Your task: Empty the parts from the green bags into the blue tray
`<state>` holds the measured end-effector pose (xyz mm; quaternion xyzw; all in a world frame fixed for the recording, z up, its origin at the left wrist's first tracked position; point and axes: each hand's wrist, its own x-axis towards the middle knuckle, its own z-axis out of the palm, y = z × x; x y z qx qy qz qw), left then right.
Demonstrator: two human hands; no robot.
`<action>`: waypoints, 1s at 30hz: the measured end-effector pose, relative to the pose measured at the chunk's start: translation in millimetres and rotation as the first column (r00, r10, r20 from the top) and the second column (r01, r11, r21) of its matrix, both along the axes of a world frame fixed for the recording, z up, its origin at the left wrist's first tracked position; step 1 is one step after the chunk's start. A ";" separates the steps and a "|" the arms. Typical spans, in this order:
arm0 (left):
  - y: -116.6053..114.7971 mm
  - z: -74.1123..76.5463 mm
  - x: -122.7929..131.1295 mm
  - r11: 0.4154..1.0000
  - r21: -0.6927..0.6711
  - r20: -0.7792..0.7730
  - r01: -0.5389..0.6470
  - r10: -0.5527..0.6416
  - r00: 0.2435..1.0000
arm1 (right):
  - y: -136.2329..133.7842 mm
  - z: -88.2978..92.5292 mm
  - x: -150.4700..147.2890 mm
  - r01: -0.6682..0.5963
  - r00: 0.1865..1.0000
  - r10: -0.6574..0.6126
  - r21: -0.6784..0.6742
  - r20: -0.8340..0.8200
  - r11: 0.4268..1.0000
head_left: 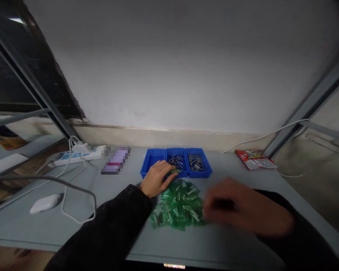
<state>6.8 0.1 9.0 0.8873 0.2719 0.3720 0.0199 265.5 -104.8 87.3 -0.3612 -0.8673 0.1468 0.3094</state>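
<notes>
While the left hand (pixel 156 177) pinches a green packet (pixel 175 171) just behind the pile of packets (pixel 178 206), the right hand (pixel 243 212) hovers, blurred, at the pile's right edge. Whether it grips anything, I can't tell.

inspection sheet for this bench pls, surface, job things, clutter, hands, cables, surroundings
surface: grey table, no spills seen
job's things: pile of green bags at centre front; three blue bins behind it, left bin looks empty, middle and right hold dark parts
clutter: red packet far right; white mouse left; power strip back left; blurred-out purple item beside it
hands: left hand at the bins' front edge, pinching a small green bag; right hand motion-blurred at the pile's right side, grip unclear
cables: grey cable loops by the mouse; white cable along the right wall
surroundings: white wall behind; metal frame struts at both sides
</notes>
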 end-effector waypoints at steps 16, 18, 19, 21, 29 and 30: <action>9.8 -1.1 12.0 0.999 0.005 -0.056 0.054 -0.054 0.997 | 90.7 -83.8 -15.9 0.233 0.972 -0.200 0.434 -0.121 0.870; 8.8 -2.9 10.0 0.996 -0.009 -0.047 0.086 -0.087 0.995 | 93.2 -87.2 -13.4 0.184 0.983 -0.168 0.392 -0.075 0.901; 8.4 -3.9 9.2 0.996 -0.011 -0.036 0.091 -0.091 0.995 | 93.1 -89.3 -13.6 0.170 0.985 -0.157 0.380 -0.064 0.909; 7.8 -6.2 8.5 0.997 -0.016 -0.010 0.075 -0.076 0.997 | 90.5 -92.9 -16.2 0.157 0.988 -0.146 0.353 -0.060 0.922; 8.3 2.6 2.8 1.000 -0.013 0.113 0.026 -0.024 0.993 | 87.2 -98.1 -21.6 0.181 0.981 -0.143 0.353 -0.131 0.918; 6.2 6.8 0.7 1.000 -0.021 0.138 0.018 -0.015 0.990 | 88.3 -98.4 -20.3 0.210 0.973 -0.161 0.344 -0.165 0.915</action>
